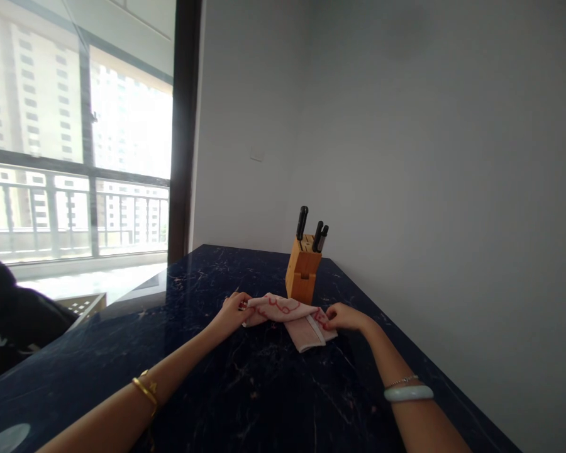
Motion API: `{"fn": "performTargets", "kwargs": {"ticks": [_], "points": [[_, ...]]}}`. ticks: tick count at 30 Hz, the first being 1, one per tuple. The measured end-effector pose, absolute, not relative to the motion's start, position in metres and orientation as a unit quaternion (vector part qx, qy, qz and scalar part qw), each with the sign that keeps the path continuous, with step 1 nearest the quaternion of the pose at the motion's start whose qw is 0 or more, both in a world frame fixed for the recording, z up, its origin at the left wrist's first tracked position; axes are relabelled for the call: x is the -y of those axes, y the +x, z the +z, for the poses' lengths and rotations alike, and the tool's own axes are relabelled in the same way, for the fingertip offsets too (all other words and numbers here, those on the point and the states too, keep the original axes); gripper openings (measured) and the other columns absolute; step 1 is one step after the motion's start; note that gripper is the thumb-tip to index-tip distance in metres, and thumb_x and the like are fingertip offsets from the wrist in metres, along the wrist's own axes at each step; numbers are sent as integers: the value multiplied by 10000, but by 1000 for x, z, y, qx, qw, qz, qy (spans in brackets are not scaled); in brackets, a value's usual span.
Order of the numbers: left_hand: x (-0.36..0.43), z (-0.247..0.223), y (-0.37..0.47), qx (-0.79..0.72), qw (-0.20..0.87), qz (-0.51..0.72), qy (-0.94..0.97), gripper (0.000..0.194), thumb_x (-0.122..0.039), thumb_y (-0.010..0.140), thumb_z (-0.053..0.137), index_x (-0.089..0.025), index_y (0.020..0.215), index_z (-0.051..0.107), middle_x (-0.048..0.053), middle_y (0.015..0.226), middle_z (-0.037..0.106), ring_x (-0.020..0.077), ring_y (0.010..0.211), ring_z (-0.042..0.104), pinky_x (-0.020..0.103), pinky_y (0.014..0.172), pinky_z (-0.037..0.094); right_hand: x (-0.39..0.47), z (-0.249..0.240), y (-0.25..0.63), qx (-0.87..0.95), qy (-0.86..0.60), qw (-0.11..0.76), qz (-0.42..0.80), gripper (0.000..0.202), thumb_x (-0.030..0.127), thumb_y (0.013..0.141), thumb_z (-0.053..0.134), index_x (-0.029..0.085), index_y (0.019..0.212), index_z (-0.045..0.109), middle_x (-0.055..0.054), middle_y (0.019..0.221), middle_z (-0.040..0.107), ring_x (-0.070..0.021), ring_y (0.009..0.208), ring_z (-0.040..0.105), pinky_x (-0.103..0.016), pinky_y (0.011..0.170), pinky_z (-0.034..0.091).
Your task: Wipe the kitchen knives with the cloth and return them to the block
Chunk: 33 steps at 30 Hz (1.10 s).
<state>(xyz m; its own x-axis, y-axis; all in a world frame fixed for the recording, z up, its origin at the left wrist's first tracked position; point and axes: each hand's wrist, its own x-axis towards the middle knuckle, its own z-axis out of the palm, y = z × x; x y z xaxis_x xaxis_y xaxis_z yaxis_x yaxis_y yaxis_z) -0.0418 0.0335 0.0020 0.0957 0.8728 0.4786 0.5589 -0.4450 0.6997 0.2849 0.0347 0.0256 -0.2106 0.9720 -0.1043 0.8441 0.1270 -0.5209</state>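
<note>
The left hand (233, 311) has its grip pinched on the left end of a pink cloth (290, 318), fingers curled over the edge, and that end is raised a little off the dark marbled worktop (245, 390). To handle the fold in hand well, I judge this grip should stay on the very corner, not a bunched handful, so the edge runs straight across to the other grip; both ends want to be lifted level and kept lightly taut, since slack between them would let the layers slip out of line. Between the two grips the cloth lies partly folded: a band running from hand to hand, with a doubled flap hanging toward the person from just inside the right grip. It is pale pink with red squiggled marking along the band and a lighter stripe near the flap's edge, soft and thin by the look of it, likely to crease where pressed. Just beyond the cloth, behind the span between the grips, stands a wooden knife block (302, 270) with black handles. The right hand (343, 316) pinches the cloth's right end, fingertips pressed together on it, low against the worktop.
</note>
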Motion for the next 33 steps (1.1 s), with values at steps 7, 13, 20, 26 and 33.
{"fn": "performTargets", "kwargs": {"ticks": [7, 13, 20, 26, 33], "points": [[-33, 4, -43, -479, 209, 457, 720, 109, -248, 640, 527, -185, 707, 586, -29, 625, 548, 149, 627, 513, 242, 601, 396, -30, 35, 278, 735, -629, 202, 151, 148, 208, 631, 584, 146, 762, 611, -3, 709, 620, -117, 644, 529, -187, 538, 334], [-36, 2, -45, -475, 221, 465, 714, 120, -256, 638, 509, -189, 713, 575, -46, 585, 521, 142, 606, 494, 235, 573, 379, -25, 48, 273, 725, -633, 269, 47, 114, 216, 699, 517, 182, 777, 593, -6, 767, 620, -136, 711, 533, -213, 612, 341], [-28, 6, -42, -470, 224, 475, 710, 96, -242, 664, 463, -197, 715, 530, -48, 618, 510, 142, 627, 487, 231, 576, 369, -22, 54, 271, 691, -641, 327, -72, 150, 189, 731, 491, 215, 830, 600, -20, 865, 599, -177, 842, 479, -269, 736, 297], [-26, 7, -42, -463, 217, 482, 712, 96, -227, 658, 454, -201, 712, 529, -54, 613, 497, 134, 619, 472, 223, 571, 358, -20, 55, 267, 683, -629, 354, -113, 149, 200, 735, 488, 230, 832, 596, -13, 853, 591, -189, 851, 453, -285, 739, 277], [-30, 4, -43, -461, 218, 487, 710, 95, -216, 651, 461, -197, 717, 525, -52, 620, 499, 136, 630, 480, 227, 586, 370, -23, 49, 267, 682, -621, 370, -108, 139, 195, 709, 496, 216, 809, 590, -13, 838, 593, -183, 825, 477, -287, 725, 305]]}}
